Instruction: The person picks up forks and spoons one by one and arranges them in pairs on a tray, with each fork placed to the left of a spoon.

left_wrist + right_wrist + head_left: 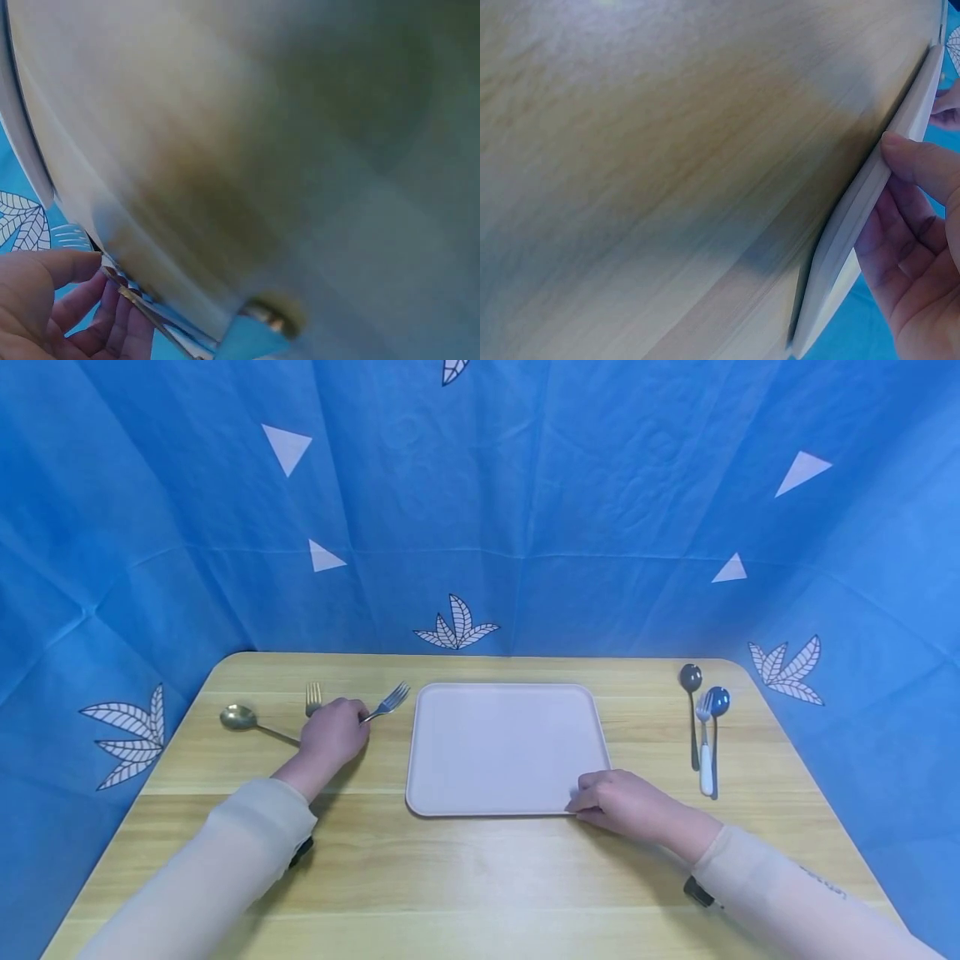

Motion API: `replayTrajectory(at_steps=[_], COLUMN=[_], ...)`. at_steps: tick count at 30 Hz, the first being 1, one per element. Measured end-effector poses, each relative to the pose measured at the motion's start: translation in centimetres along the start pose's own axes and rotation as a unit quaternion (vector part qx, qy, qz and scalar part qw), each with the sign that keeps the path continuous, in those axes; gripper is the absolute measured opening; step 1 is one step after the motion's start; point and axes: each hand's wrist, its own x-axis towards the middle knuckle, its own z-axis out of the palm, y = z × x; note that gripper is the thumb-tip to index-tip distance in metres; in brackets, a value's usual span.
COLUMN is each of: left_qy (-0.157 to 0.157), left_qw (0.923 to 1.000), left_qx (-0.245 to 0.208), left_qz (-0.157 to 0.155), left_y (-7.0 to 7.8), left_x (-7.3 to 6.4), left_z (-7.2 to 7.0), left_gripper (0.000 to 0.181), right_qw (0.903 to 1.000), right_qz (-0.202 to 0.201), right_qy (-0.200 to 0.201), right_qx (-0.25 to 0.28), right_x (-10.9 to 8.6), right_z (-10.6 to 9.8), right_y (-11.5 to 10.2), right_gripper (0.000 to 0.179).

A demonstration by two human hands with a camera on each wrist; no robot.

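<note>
My left hand [335, 732] pinches a silver fork [392, 700] whose tines point to the far right, toward the tray. Just beyond that hand show the tines of a gold fork [313, 695], its handle hidden. A gold spoon [240, 718] lies left of it, its handle running toward the hand. At the front right corner of a pale rectangular tray [502, 752], my right hand [618, 799] grips the rim. In the right wrist view its thumb [911, 156] presses the rim's outer side, with the fingers curled over the tray.
To the right, a dark spoon [691, 678], a white-handled fork [706, 772] and a second, bluish dark spoon [718, 702] lie close together, the fork overlapping the second spoon. Blue patterned cloth [510, 510] hangs behind and beside the wooden table [480, 877].
</note>
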Motion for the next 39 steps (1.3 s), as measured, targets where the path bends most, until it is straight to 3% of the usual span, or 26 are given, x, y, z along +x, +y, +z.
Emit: replayTrajectory(at_steps=[13, 22, 39], left_qy=[-0.026, -0.051, -0.036], left_qw=[0.9993, 0.9978, 0.9992], left_qx=[0.027, 0.041, 0.017], left_qz=[-0.008, -0.006, -0.001], left_y=[0.5, 1.1, 1.5], left_x=[0.7, 0.6, 0.4], left_z=[-0.5, -0.9, -0.8], left_gripper=[0.013, 0.02, 0.022], right_qw=[1.0, 1.0, 1.0], right_qz=[-0.001, -0.004, 0.0], right_qy=[-0.002, 0.0, 0.004], right_qx=[0.001, -0.003, -0.001], right_x=[0.0, 0.0, -0.2], right_z=[0.1, 0.2, 0.2], right_y=[0.1, 0.2, 0.2], right_gripper=[0.014, 0.014, 0.014])
